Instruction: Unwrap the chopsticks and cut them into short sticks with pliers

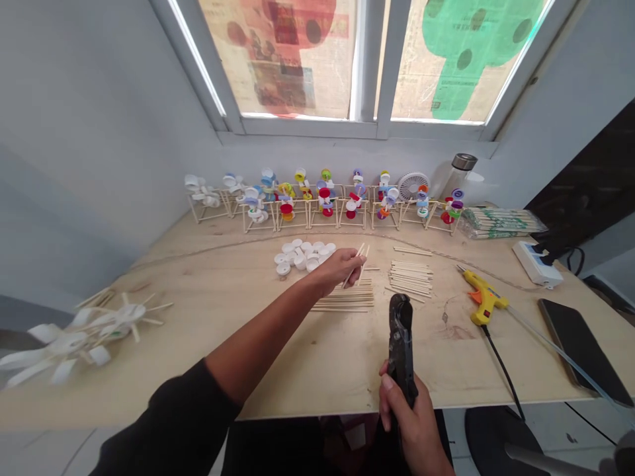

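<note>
My left hand (341, 268) reaches out over the wooden table (208, 317) and pinches a few thin wooden sticks (361, 259), lifted above a flat stack of long sticks (344, 301). A heap of white bottle caps (303, 255) lies just left of that hand. My right hand (411, 413) is near the table's front edge, wrapped round the handles of black cutting pliers (401, 340) whose jaws point away from me. A stack of shorter sticks (411, 276) lies beyond the pliers.
A yellow glue gun (480, 296) with its cord lies right of centre, beside a black phone (578, 347) and a white power strip (538, 263). A row of cap-and-stick wheel models (322, 198) lines the wall with a small fan (413, 186). A white wheel model (89, 330) lies at left.
</note>
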`<state>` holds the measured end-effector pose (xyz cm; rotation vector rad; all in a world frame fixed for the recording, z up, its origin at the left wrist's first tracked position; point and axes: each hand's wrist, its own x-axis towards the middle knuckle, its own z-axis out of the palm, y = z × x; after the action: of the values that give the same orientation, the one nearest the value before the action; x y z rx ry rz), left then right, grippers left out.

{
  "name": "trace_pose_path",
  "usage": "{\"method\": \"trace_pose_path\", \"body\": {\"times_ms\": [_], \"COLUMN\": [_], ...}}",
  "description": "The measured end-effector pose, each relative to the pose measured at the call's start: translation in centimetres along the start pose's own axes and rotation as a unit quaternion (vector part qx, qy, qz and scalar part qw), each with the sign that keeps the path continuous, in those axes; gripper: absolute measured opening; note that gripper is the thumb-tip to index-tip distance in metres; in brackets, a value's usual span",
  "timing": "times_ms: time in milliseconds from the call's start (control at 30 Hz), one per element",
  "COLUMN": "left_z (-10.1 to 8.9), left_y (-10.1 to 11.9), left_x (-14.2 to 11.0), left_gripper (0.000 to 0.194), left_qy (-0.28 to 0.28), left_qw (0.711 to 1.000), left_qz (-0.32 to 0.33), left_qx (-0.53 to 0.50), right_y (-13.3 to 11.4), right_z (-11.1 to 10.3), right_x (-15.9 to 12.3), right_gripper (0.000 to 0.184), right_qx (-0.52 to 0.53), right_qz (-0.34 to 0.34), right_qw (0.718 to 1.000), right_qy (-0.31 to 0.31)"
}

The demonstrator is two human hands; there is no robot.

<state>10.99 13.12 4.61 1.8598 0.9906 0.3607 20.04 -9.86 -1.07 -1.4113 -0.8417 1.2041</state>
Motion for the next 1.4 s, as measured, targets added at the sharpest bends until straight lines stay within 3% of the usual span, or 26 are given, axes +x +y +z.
{"method": "trace_pose_path", "body": {"times_ms": [100, 200, 400, 533, 767, 1100, 1400], "left_z": [0.9, 2.6, 5.5, 6.4, 6.2, 5.5, 5.7], "left_y": [-1.2, -2.5, -3.6, -3.9, -4.6, -4.6, -4.6], "left_x": [-5.5, -9.8, -14.0, -14.8, -15.2, -15.2, -15.6], "left_gripper": [0.031, 0.031, 0.036, 0.039, 0.033, 0.036, 0.032], "left_qy": [-0.003, -0.006, -0.006, 0.015, 0.042, 0.128, 0.13], "left_qw": [0.981, 0.95, 0.912, 0.907, 0.921, 0.964, 0.94], "left_qz": [0.007, -0.025, -0.059, -0.059, -0.057, -0.043, -0.064], "left_qx": [-0.192, -0.311, -0.406, -0.417, -0.384, -0.229, -0.309], "right_y": [-0.4, -0.9, -1.4, -1.2, -1.2, -1.6, -1.3], "right_z": [0.2, 1.1, 4.4, 5.9, 6.5, 7.0, 6.7], "right_x": [0.1, 0.4, 1.7, 2.5, 2.9, 2.5, 2.1], "right_gripper": [0.031, 0.03, 0.029, 0.028, 0.025, 0.023, 0.026], "right_qx": [-0.001, 0.023, 0.013, -0.026, -0.1, -0.175, -0.163], "right_qz": [-0.004, 0.002, -0.018, -0.026, -0.054, -0.093, -0.093], "right_qw": [1.0, 0.999, 1.0, 0.999, 0.994, 0.98, 0.982], "right_qy": [0.017, 0.027, 0.01, -0.005, 0.004, 0.013, -0.017]}}
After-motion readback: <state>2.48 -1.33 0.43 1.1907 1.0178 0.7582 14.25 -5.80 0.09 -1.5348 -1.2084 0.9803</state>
